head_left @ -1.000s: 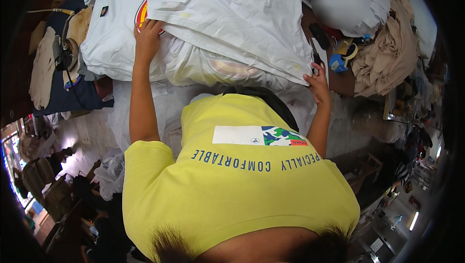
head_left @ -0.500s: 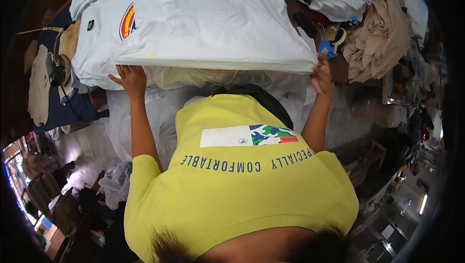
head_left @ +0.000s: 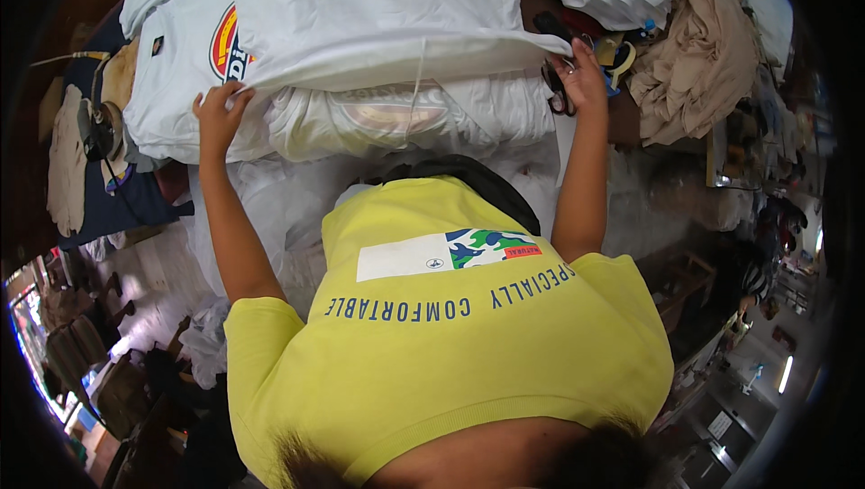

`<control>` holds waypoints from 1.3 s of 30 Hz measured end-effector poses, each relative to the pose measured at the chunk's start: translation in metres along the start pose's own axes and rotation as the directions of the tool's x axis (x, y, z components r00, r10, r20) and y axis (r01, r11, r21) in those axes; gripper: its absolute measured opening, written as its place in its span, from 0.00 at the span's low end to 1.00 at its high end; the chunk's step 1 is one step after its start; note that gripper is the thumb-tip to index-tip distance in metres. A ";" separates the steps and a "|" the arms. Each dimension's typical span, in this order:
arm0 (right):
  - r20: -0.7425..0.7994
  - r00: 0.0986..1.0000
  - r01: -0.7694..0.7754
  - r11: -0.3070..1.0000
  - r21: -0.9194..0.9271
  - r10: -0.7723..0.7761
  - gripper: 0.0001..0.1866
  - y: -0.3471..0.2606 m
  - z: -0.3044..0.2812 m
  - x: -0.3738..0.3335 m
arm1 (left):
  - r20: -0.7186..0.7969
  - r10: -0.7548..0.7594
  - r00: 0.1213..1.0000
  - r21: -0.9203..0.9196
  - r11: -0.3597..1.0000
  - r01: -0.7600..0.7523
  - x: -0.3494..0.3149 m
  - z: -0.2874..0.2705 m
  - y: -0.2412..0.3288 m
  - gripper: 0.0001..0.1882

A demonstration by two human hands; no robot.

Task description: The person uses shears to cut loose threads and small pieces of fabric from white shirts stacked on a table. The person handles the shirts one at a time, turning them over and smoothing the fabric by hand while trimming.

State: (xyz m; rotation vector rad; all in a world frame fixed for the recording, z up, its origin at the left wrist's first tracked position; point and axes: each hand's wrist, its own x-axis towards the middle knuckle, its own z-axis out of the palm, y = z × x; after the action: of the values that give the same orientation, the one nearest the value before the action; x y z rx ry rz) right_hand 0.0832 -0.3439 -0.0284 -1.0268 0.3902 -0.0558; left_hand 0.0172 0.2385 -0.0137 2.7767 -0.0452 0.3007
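"What are the hands holding?"

"The left hand (head_left: 216, 115) pinches one corner of the white shirt (head_left: 378, 11), and the right hand (head_left: 587, 83) has the other between thumb and fingers."

"And where is the shirt?"

"Its hem spans the gap between the two sets of fingers, raised and bowed in the middle. The rest spreads out beyond them, partly over another shirt (head_left: 176, 61) with a round print, just past the left fingers."

"Anything underneath?"

"A white bundle (head_left: 311, 119), nearer the body than the hem, with a faded print showing."

"What could go wrong?"

"The left pinch looks shallow. A harder pull from the right could slip that corner loose, and the hem would sag crooked or crease. Uneven heights could skew it too."

"And on the right?"

"Scissors (head_left: 551, 82) sit just beside the right fingers; I can't tell whether they touch. Lowered cloth could snag on them. The tape (head_left: 622, 65), just past those fingers, might catch a corner swung wide."
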 end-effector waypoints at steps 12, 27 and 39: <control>0.575 0.817 0.576 0.003 -0.818 -0.036 0.20 0.121 0.160 -0.069 | 0.204 -0.227 0.952 -0.328 0.901 0.285 0.017 0.024 -0.018 0.20; -0.208 0.840 -0.008 -0.372 -0.928 0.501 0.10 0.003 -0.183 -0.131 | 0.213 -0.158 0.964 -0.257 0.943 0.211 0.015 0.026 -0.015 0.20; 0.456 0.875 0.459 -0.020 -0.888 -0.163 0.23 -0.016 0.015 -0.087 | 0.169 -0.126 0.977 -0.527 0.826 0.198 0.018 0.009 -0.013 0.11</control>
State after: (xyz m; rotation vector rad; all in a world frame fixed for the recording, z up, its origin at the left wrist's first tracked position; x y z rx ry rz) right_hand 0.0096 -0.3202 0.0167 -2.5830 -0.1524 -0.0843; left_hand 0.0377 0.2478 -0.0229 2.2079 0.0666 0.0482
